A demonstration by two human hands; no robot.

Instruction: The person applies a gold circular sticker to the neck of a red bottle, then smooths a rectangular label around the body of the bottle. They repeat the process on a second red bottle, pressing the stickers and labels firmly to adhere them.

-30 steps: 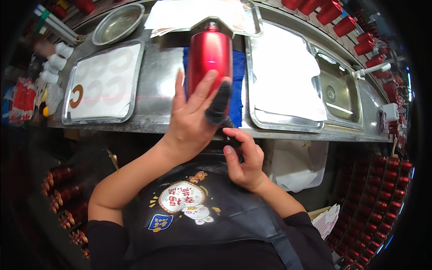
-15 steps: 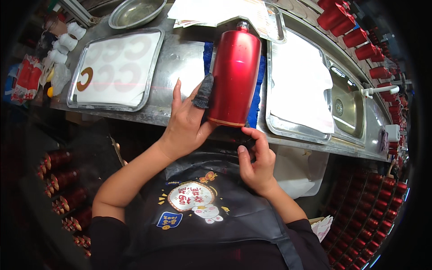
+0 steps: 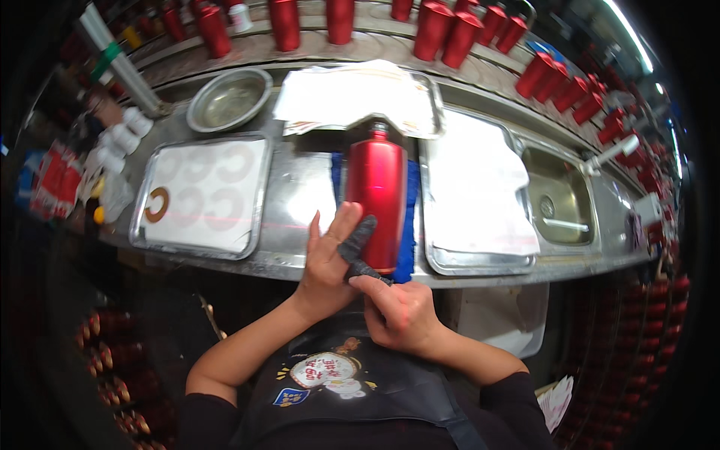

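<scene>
A glossy red bottle (image 3: 377, 202) lies on a blue cloth (image 3: 406, 247), its neck at the far end against an angular metal rest. Beside the bottle's near left end is my left hand (image 3: 324, 270), fingers stretched and spread. A dark fabric cover (image 3: 357, 238) sits on one of its fingers, overlapping the bottle's edge. My right hand (image 3: 403, 313) is just below the bottle's base, its fingers curled and closed by my left hand. More dark fabric shows between the two hands; which finger it belongs to, or whether the right hand pinches it, I cannot make out.
To the left, a metal tray (image 3: 262, 180) holds a white sheet with a brown C-shaped piece (image 3: 157, 205). A metal bowl (image 3: 228, 101) and papers (image 3: 352, 94) stand behind. Rightward are another tray (image 3: 480, 266) with white sheets and a sink (image 3: 559, 191). Red bottles line the back.
The bottle went from raised and tilted to lying on the blue cloth. My right hand moved left, closing up beside my left hand. The view now takes in more of the back row.
</scene>
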